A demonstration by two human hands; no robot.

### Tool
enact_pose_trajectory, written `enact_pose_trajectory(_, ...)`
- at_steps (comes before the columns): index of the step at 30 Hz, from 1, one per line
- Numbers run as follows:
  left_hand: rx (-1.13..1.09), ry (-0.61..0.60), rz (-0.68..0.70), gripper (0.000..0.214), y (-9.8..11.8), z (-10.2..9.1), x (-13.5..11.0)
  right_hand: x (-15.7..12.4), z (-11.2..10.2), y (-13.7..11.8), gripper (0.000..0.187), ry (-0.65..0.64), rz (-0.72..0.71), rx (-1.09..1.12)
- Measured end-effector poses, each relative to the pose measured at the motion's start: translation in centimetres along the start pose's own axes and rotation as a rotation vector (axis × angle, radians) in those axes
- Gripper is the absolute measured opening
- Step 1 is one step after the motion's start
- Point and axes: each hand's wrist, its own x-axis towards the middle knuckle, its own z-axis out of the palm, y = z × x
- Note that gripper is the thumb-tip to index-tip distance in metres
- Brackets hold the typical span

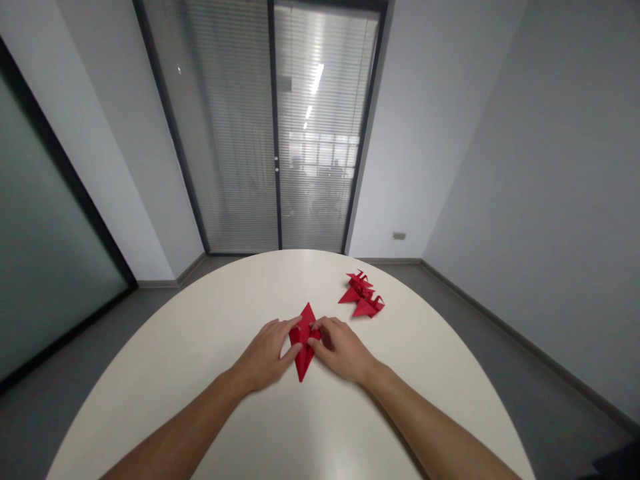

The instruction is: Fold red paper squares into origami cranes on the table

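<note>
A sheet of red origami paper (306,323), folded into a long diamond, lies on the table between my hands with one point away from me and one toward me. My left hand (267,353) holds its left side, thumb and forefinger on the paper. On the right edge, the bent fingers and thumb of my right hand (340,347) pinch the paper near its middle. Both hands partly cover the side corners. Several finished red paper cranes (367,307) sit bunched together beyond my right hand.
The round white table (165,393) curves away in front of me. Past its far edge stands a glass partition (240,167) with blinds in a dark frame. A wall socket (399,235) shows low on the pale wall. A dark object is cut off at the lower right corner.
</note>
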Motion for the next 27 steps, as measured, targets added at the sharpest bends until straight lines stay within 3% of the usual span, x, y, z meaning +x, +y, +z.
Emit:
enact_pose_trajectory(9, -0.076, 0.059, -0.021, 0.031, 0.21, -0.18, 0.21, 0.08, 0.19, 0.51, 0.028, -0.027, -0.011, 0.024)
enact_pose_trajectory(14, -0.109, 0.062, -0.048, 0.018, 0.78, -0.67, 0.23, 0.07, 0.14, 0.25, 0.022, -0.042, 0.009, -0.007)
enact_pose_trajectory(22, -0.132, 0.029, -0.063, 0.028, 0.50, -0.57, 0.08, 0.05, 0.18, 0.35, 0.013, -0.013, 0.075, -0.006)
enact_pose_trajectory(27, -0.115, 0.033, -0.062, 0.021, 0.48, -0.75, 0.06, 0.03, 0.30, 0.61, 0.009, 0.007, 0.116, 0.037)
